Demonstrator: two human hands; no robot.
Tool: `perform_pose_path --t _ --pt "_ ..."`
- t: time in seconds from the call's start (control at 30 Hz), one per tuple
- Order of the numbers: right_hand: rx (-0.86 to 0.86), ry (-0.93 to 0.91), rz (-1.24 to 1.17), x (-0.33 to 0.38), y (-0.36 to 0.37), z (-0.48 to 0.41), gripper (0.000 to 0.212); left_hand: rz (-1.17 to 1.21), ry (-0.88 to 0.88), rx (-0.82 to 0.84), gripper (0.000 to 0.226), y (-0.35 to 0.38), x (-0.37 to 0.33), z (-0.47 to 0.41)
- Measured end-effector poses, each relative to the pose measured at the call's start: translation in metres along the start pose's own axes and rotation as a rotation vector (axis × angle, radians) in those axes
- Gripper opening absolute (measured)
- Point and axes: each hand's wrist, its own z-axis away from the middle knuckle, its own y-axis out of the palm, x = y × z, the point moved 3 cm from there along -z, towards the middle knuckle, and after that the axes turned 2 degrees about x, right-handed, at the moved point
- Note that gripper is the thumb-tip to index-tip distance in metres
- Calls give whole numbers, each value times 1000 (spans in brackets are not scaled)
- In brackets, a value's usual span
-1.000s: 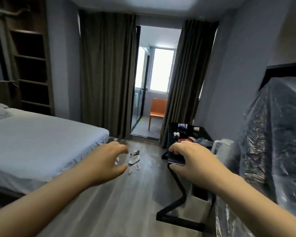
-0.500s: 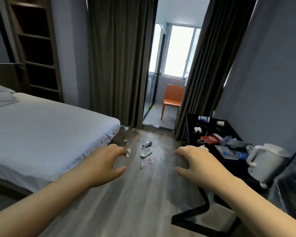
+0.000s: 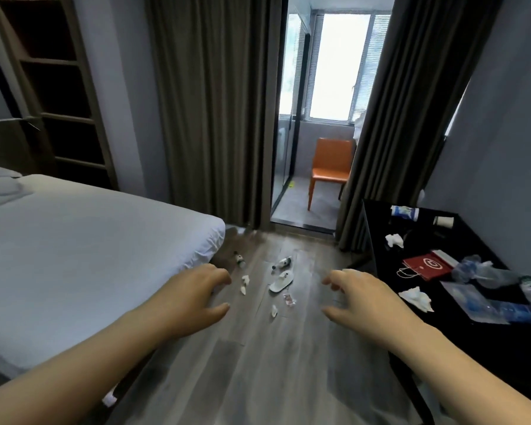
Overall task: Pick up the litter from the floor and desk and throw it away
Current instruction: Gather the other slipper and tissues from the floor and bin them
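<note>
Litter lies on the wooden floor ahead: a white slipper (image 3: 281, 281), a small bottle (image 3: 282, 262), another bottle (image 3: 239, 259) by the bed corner, a crumpled tissue (image 3: 245, 283), a paper scrap (image 3: 274, 310) and a wrapper (image 3: 289, 300). The black desk (image 3: 472, 348) on the right carries crumpled tissues (image 3: 417, 297), a red paper bag (image 3: 428, 266) and crushed plastic bottles (image 3: 500, 308). My left hand (image 3: 193, 297) and my right hand (image 3: 364, 302) are held out in front of me, fingers curled apart, both empty and short of the litter.
A white bed (image 3: 74, 240) fills the left side. Dark curtains (image 3: 212, 111) frame a doorway to a room with an orange chair (image 3: 331, 170). Dark shelves (image 3: 52, 87) stand at the back left. Another white scrap (image 3: 109, 399) lies by the bed's near edge.
My view has moved forward and tilted down, so the floor litter and the desk top look closer. Both hands stay held out, empty, in much the same pose.
</note>
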Motion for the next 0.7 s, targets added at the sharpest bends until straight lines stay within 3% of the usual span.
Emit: perform_pose_path --t 0.53,0.7 --pt "149 180 -42 -64 79 -284 50 85 81 116 29 78 181 -270" --pt "177 256 -88 -72 98 -364 48 104 119 159 16 93 237 -351"
